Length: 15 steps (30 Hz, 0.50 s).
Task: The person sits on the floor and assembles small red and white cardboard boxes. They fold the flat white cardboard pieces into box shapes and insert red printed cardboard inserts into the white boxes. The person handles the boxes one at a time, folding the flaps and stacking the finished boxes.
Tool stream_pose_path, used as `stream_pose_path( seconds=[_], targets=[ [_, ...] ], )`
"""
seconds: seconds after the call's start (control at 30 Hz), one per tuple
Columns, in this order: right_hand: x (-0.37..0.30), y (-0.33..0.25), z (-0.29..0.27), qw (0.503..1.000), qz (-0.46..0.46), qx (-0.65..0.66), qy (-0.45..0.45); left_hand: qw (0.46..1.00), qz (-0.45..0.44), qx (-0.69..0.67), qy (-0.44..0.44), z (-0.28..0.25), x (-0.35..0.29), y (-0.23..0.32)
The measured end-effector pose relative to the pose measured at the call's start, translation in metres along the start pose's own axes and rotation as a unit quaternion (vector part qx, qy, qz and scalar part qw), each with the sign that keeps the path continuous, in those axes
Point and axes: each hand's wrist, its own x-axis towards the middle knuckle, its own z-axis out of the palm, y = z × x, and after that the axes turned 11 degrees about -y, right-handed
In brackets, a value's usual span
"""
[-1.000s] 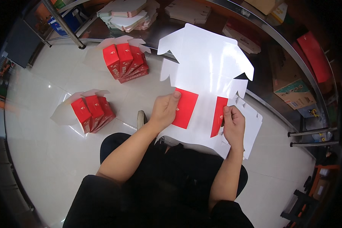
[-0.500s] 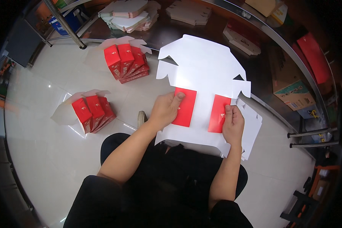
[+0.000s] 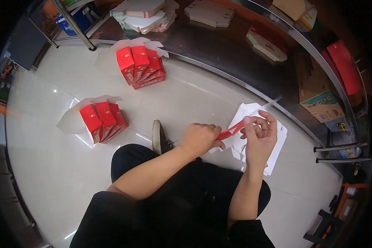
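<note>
Fanning out at the far left of the tiled floor [image 3: 70,173] are three folded red cartons [image 3: 107,115] with pale flaps raised. Slightly right and farther off leans a second red carton cluster [image 3: 140,62], near the dark metal shelf [image 3: 235,66]. A shoe [image 3: 161,138] shows just left of the hands.

Next comes the left hand [image 3: 200,138], wrapped snugly around one end of the carton blank [image 3: 226,134], which is held up between the two hands. The blank has changed most: a half second ago it was spread wide, white face up with two red panels; now it appears nearly edge-on, a slim red strip. It has apparently been turned or folded over, so the work seems past the flat stage; which of the two, I cannot tell. The hands are closer together too.

The right hand [image 3: 260,134] pinches the blank's other end between thumb and fingertips, remaining fingers loosely curved. Below it, more of the white blank stack [image 3: 273,155] is now uncovered. Farther right sits a brown cardboard box [image 3: 322,97].
</note>
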Motion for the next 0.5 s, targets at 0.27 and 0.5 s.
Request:
stream_pose_path(
  seconds=[0.27,0.5],
  targets=[
    [0.006,0.025,-0.024,0.985,0.107,-0.041,-0.132,0.975,-0.136,-0.167,0.057,-0.017,0.01,-0.005],
    [-0.001,0.058,0.003,0.988,0.012,-0.089,-0.122,0.96,-0.115,-0.247,0.067,-0.031,0.008,-0.014]
  ],
)
